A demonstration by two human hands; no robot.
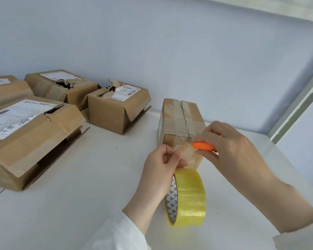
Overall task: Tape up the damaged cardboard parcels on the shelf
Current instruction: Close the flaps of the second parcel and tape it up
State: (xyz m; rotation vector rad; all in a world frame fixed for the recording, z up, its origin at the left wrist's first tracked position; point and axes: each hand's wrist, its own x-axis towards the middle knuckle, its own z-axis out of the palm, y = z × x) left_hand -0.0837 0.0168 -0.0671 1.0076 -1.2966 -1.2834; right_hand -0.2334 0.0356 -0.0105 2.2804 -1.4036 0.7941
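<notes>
A narrow cardboard parcel (179, 116) lies on the white shelf (98, 177), its top seam covered with clear tape. A strip of clear tape (186, 152) runs from the parcel's near end down to a yellow-tinted tape roll (188, 197) that hangs below it. My left hand (161, 166) pinches the strip just above the roll. My right hand (231, 147) grips a small orange carrot-shaped cutter (203, 146), whose tip touches the tape at the parcel's near top edge.
Several torn cardboard parcels with shipping labels sit to the left: a large one (31, 139) at the front, one with a hole in its top (61, 85) at the back, a smaller one (117, 107) in the middle. The shelf's right edge (296, 150) is close by.
</notes>
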